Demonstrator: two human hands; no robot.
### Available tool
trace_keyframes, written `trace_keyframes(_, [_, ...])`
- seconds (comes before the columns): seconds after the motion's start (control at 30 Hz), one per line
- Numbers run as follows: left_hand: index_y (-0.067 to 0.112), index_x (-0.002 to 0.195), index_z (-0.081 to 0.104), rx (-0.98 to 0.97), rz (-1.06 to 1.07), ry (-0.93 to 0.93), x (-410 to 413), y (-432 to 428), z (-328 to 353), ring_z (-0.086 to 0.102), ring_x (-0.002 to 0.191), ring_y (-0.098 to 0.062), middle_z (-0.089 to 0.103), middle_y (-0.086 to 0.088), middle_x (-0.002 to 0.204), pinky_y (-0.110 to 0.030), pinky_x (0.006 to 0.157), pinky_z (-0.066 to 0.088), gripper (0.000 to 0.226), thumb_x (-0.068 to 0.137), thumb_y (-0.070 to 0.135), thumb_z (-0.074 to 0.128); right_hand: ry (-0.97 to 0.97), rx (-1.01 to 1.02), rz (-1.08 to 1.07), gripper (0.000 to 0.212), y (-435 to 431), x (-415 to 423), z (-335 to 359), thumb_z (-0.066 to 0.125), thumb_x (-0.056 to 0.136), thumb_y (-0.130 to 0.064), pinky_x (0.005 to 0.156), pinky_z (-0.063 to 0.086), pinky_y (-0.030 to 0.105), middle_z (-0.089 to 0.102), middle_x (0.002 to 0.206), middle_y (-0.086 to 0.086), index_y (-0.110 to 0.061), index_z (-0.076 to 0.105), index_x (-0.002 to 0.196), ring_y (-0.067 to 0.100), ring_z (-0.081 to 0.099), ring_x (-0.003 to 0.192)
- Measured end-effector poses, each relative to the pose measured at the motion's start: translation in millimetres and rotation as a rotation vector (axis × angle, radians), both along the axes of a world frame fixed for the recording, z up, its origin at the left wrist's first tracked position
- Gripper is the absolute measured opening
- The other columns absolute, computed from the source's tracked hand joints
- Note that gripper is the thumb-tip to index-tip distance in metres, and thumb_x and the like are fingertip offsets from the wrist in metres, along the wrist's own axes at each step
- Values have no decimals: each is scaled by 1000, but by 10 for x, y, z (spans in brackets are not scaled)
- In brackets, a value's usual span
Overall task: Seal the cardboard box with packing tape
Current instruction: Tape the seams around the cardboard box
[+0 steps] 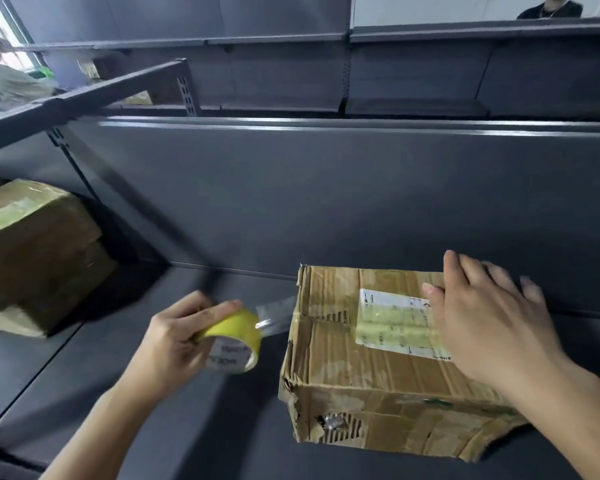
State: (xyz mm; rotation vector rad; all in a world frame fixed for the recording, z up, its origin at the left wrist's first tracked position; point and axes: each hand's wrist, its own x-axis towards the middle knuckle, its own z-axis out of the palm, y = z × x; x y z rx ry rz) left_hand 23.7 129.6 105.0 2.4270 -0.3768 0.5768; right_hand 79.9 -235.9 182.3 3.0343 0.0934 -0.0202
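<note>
- Cardboard box [371, 368] sits on a dark grey metal shelf [174, 393], right of centre; worn, corners torn, corrugation showing along the left edge and near face; a white shipping label [395, 322] under yellowed tape on its top.
- Right hand [492, 320] lies flat on the box top, over the label's right part; fingers straight and spread, pressing down, gripping nothing.
- Left hand [177, 337] holds a roll of packing tape [234, 341] just left of the box, fingers curled round its yellowish outer rim, index finger along the top; the roll is off the shelf, its printed core facing the camera.
- A clear strip of tape [274, 315] runs from the roll to the box's upper left edge; stretched, glinting.
- Second, larger taped box [39, 254] at far left on the same shelf, well apart; blurred.
- Shelf back panel [326, 202] behind both; more shelving above; a person's shoulder at top left, another person at top right, both only partly seen.
</note>
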Motion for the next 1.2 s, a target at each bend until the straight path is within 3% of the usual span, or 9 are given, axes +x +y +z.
trace_keyframes(0.1, [13,131,69,-75,24,-5,29,-189,-203,62,85,0,59,13,100,-7,77,45,58,78,-5,53,-37,-41,20,61,111,-12,20,18,106,-31,119,23,57,22,166,7,-5,5,159,28,28,150])
trace_keyframes(0.2, [16,136,66,-150,52,27,54,-354,-461,67,97,-4,65,9,109,-15,84,50,68,74,-10,58,-33,144,30,63,254,152,68,31,97,-9,117,30,50,34,158,8,-6,13,158,27,44,140])
trace_keyframes(0.3, [32,136,65,-298,85,88,47,-518,-669,66,82,-16,66,3,100,-29,72,52,68,77,-3,61,-87,167,254,44,484,302,90,29,105,-34,108,40,47,54,138,4,-14,42,142,27,56,124])
trace_keyframes(0.47, [59,118,65,-651,173,202,19,-737,-781,58,66,-12,73,5,91,-26,66,50,63,79,11,58,-123,115,441,87,678,287,-70,-3,90,-73,89,50,43,64,123,-1,-19,56,125,23,62,111])
trace_keyframes(0.6, [56,111,67,-705,189,210,19,-803,-766,60,68,-16,72,-1,94,-24,64,50,57,79,10,59,-174,110,406,77,730,254,36,1,91,-71,63,44,37,62,97,-1,-18,57,102,26,67,88])
trace_keyframes(0.73, [44,112,68,-626,223,163,-5,-803,-776,68,77,-9,74,15,100,-14,71,51,65,83,-14,68,-232,331,298,74,987,254,69,7,91,-72,74,49,42,64,102,4,-19,58,99,33,65,94])
trace_keyframes(0.8, [40,112,68,-595,235,152,-18,-822,-754,67,77,-7,72,21,101,-9,70,48,68,80,-20,68,-270,278,316,77,1132,199,-14,8,91,-73,79,48,44,66,104,7,-17,60,104,34,65,96])
trace_keyframes(1.0, [37,112,68,-593,274,119,-26,-870,-729,64,72,-8,71,19,99,-5,65,44,61,78,-14,69,-329,181,461,56,1174,227,-114,30,97,-59,63,46,39,65,90,6,-14,64,97,31,65,81])
trace_keyframes(1.2, [34,111,70,-650,285,151,-49,-875,-765,64,66,-12,71,19,95,-6,64,45,56,81,-13,74,-220,452,410,58,1208,284,-66,29,99,-64,68,42,38,67,92,4,-18,63,88,33,64,86])
